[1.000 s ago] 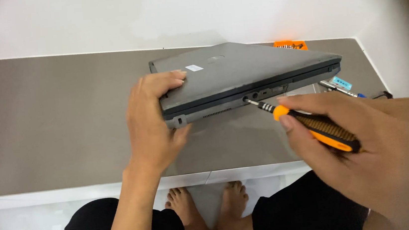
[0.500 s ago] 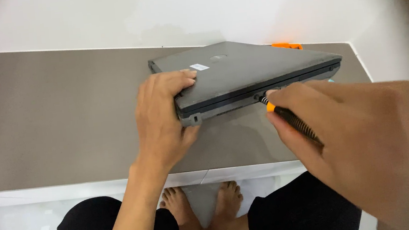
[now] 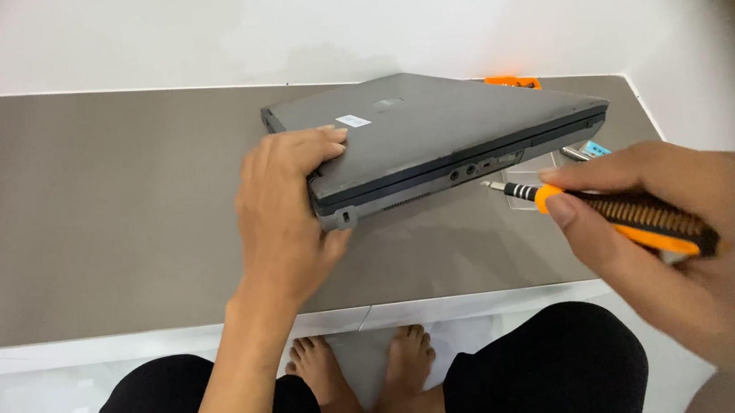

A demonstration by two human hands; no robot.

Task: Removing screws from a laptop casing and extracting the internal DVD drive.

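A closed dark grey laptop point(image 3: 440, 123) lies on a grey-brown worktop point(image 3: 90, 215), its near edge lifted a little off the surface. My left hand point(image 3: 283, 215) grips the laptop's near left corner, thumb under and fingers on the lid. My right hand point(image 3: 658, 241) holds an orange and black screwdriver point(image 3: 619, 209). Its metal tip points left, just in front of the small ports on the laptop's front edge, a short gap away from them.
An orange object point(image 3: 513, 82) shows behind the laptop. Small tools and a clear plastic piece point(image 3: 582, 152) lie on the worktop at the right, beside the laptop. A white wall rises behind. My legs and bare feet point(image 3: 357, 378) are below the worktop's front edge.
My right hand has drawn the screwdriver back to the right, so its tip has left the laptop's front edge. My left hand stays on the corner.
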